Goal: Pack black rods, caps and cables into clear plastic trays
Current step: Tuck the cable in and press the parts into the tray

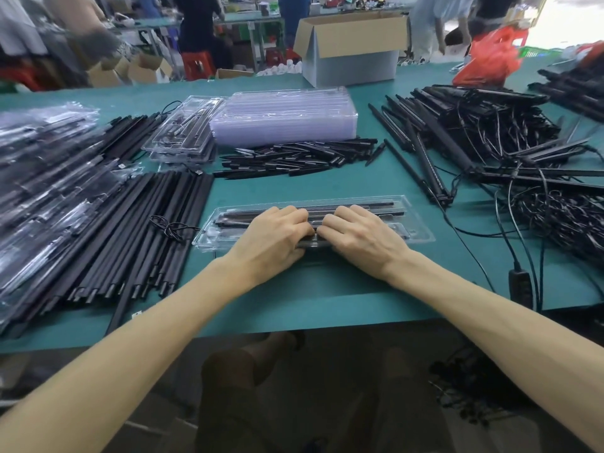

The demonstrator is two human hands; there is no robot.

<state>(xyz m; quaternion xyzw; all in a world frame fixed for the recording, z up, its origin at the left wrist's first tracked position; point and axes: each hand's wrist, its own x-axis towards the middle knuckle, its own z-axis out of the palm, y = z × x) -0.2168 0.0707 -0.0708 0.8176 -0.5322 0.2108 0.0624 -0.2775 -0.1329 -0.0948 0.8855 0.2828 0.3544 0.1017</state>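
Note:
A clear plastic tray (415, 223) lies on the green table in front of me, with black rods in its slots. My left hand (273, 233) and my right hand (358, 232) rest side by side on the tray's middle, fingers curled down. Together they press a black rod (310, 244) at the tray's near edge; most of it is hidden under my hands. A small coiled black cable (170, 228) lies just left of the tray.
Loose black rods (157, 230) lie left, packed trays (42, 178) beyond them. A stack of clear trays (284, 116) and black caps (294, 156) sit behind. Rods with tangled cables (523, 178) fill the right. A cardboard box (353, 47) stands far back.

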